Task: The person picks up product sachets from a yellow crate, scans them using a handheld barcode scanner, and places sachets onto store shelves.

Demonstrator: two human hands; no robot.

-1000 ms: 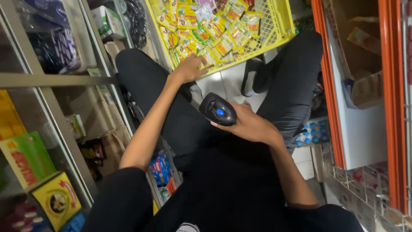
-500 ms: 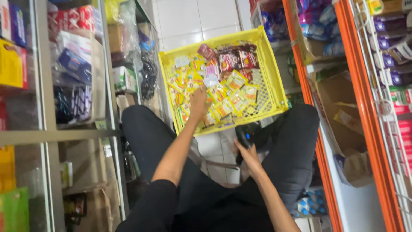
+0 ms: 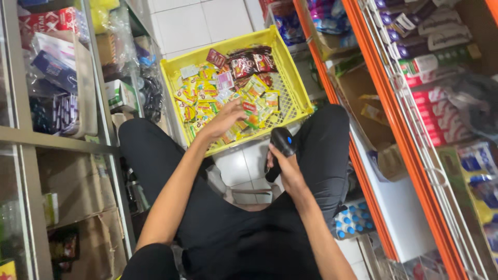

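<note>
We note the yellow crate (image 3: pixel 295 91) on the tiled floor (image 3: pixel 187 23) between our knees, our left hand (image 3: pixel 224 120) reaching into it with fingers loosely spread over the snack sachets (image 3: pixel 207 91), and, just below the crate's near rim, our right hand (image 3: pixel 282 165) wrapped around a black handheld scanner (image 3: pixel 281 145).

You have one yellow crate (image 3: pixel 298 96) on the floor in front of you, filled with more small sachets (image 3: pixel 207 91) than can be counted, mostly yellow, plus about three dark red packets (image 3: pixel 249 62). You have two hands in view, your left hand (image 3: pixel 225 118) and your right hand (image 3: pixel 282 166), and one black handheld scanner (image 3: pixel 282 142).
</note>
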